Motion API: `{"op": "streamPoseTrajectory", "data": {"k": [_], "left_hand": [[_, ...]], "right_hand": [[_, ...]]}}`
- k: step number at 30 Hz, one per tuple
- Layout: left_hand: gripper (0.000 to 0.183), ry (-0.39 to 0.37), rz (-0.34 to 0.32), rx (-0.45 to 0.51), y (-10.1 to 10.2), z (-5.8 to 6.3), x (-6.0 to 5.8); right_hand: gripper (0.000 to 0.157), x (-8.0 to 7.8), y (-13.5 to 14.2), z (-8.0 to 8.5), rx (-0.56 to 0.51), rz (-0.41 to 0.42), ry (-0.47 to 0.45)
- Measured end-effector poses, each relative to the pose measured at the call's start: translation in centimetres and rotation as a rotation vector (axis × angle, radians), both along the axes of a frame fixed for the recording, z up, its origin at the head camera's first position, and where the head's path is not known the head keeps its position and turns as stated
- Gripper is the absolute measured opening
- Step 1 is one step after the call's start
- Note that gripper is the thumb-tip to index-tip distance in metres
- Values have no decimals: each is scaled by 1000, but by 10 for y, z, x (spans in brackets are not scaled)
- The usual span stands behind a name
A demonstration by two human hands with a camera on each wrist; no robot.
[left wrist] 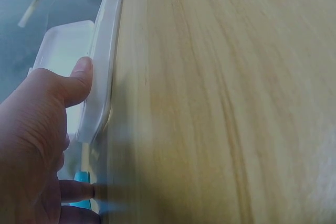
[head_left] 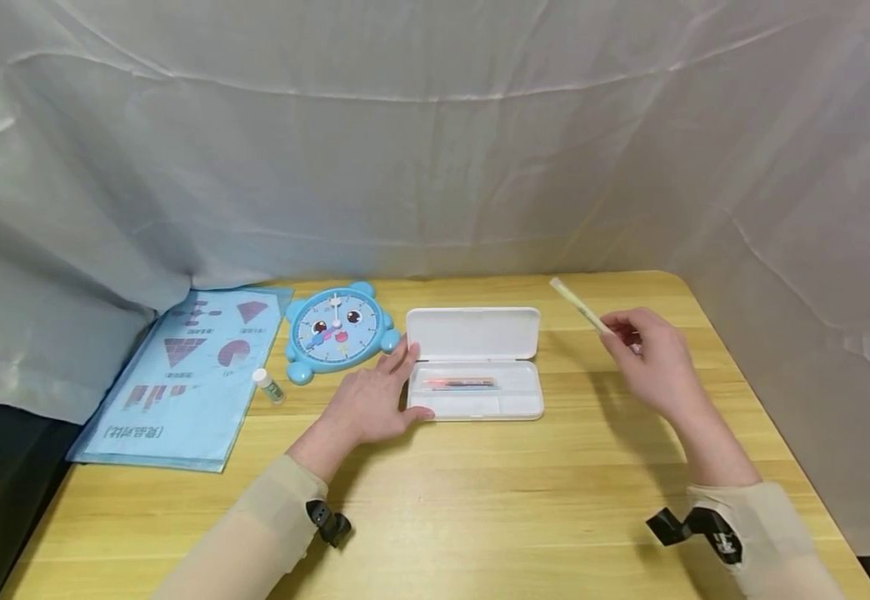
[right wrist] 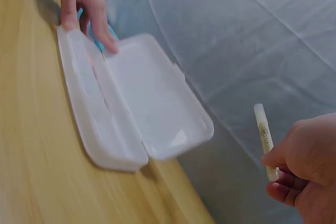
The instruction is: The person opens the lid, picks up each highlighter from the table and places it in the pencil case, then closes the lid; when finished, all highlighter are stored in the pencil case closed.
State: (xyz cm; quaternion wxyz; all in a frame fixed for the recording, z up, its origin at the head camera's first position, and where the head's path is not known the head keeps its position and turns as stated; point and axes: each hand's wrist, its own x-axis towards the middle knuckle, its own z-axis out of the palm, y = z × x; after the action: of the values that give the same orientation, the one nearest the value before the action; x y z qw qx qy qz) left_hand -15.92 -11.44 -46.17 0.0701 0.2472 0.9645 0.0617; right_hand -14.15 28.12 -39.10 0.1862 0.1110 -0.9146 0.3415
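An open white pencil case (head_left: 472, 333) stands on the table, its lid tipped back. Several slim orange, red and dark sticks (head_left: 461, 383), perhaps pens or refills, lie in its rear compartment. My left hand (head_left: 371, 400) holds the case by its left end; the thumb is on the front corner and a finger by the hinge. In the left wrist view that thumb (left wrist: 81, 80) lies on the case's rim. Off to the right, above the table, my right hand (head_left: 648, 358) pinches a pale yellow marker pen (right wrist: 265, 140) by one end, its whitish end pointing up and away.
A blue animal-faced toy clock (head_left: 337, 329) lies behind my left hand. Left of it are a small glue stick (head_left: 268, 386) and a blue folder (head_left: 172, 425) with printed charts. Grey cloth (head_left: 435, 167) hangs behind the wooden table (head_left: 465, 508) and along its sides.
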Motion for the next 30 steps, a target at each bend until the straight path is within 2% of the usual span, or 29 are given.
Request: {"op": "streamPoseTrajectory", "data": {"k": [5,11,14,19,30], "left_hand": [[106,-3,-2,0,1,-1,0],[106,-12,0,-9,2,-1,0],[106,-10,6,-18,3,-2,0],[107,0,21,-36,3,-1,-1],[107,12,27,-70,4,1,0]], "right_hand": [[17,1,-19,6,26,67,82],[16,1,-41,8,79,133,118],[14,-2,-52,5,76,202,124],[15,-6,-68,-7,73,308,52],[14,-24,-94,-44,135,403,-73]]}}
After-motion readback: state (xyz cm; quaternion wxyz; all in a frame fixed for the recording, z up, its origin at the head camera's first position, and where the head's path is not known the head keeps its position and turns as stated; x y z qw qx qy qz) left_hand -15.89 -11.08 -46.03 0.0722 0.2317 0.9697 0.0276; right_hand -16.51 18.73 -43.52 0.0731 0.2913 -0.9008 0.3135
